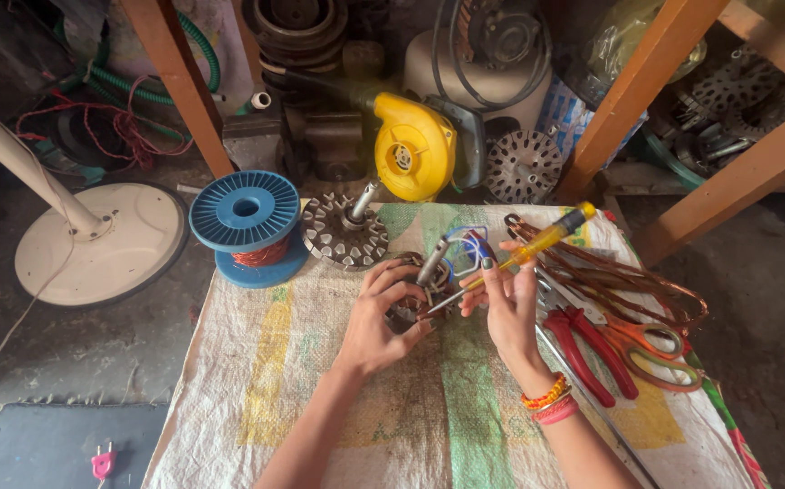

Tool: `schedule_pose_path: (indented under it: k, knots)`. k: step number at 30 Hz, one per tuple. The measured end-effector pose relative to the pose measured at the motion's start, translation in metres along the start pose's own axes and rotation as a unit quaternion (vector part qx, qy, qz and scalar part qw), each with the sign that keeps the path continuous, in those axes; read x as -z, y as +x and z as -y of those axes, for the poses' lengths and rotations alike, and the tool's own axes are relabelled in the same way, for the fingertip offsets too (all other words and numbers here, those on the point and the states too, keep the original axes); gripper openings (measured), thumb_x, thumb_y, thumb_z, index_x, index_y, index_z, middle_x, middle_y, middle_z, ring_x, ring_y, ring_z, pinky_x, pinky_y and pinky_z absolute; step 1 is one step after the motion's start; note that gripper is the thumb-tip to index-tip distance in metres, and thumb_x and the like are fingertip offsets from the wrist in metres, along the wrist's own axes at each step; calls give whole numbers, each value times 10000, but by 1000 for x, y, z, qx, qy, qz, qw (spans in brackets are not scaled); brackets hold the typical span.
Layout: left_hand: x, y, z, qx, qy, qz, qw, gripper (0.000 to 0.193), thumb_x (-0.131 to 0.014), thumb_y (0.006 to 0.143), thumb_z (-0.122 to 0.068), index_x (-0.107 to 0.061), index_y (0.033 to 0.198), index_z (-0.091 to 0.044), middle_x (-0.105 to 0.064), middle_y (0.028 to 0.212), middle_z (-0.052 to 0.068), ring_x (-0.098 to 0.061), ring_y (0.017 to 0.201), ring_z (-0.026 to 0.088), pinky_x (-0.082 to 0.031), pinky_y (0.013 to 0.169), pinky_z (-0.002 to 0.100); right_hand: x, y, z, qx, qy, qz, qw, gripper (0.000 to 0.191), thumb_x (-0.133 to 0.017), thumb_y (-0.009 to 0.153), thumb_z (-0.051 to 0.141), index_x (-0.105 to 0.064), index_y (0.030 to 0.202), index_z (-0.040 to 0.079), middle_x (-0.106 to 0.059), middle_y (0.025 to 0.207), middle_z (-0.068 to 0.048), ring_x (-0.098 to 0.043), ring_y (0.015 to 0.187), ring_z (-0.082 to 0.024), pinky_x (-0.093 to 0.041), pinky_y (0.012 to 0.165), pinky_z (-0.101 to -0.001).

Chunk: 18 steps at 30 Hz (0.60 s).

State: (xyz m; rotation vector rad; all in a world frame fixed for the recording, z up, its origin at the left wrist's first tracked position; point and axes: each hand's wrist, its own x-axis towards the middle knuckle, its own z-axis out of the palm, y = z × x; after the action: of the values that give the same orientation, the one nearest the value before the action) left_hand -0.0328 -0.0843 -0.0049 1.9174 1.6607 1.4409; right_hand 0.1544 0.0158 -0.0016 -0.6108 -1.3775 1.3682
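My left hand grips a round motor stator with a metal shaft and copper windings, resting on a woven sack mat. My right hand holds a yellow-handled screwdriver, its tip angled down-left into the stator. Blue and white wires loop up from the stator between my hands. My right wrist wears orange and red bangles.
A blue spool of copper wire and a second toothed stator core lie at the mat's far edge. Red pliers, orange scissors and copper wire coils sit right. A yellow blower, fan base and wooden legs stand behind.
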Motion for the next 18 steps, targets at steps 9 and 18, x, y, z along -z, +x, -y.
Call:
schedule_pose_path:
  k: [9, 18]
  knots:
    - [-3, -2, -4, -17, 38, 32, 999, 288, -820, 574, -150, -726, 842, -104, -652, 1336, 64, -475, 1389, 331, -410, 1170, 501, -15, -14, 0, 102, -119, 24, 987, 328, -537, 1065, 93, -386, 1355, 71, -546, 934, -82, -622, 700, -114, -510, 508, -215]
    - [2, 1, -11, -10, 23, 22, 999, 306, -824, 571, -150, -726, 856, -95, -652, 1320, 84, -471, 1382, 358, -374, 1177, 489, -10, -7, -3, -6, -58, -32, 998, 333, -477, 1068, 178, -349, 1373, 137, -629, 785, -75, -565, 522, -93, -457, 434, -206]
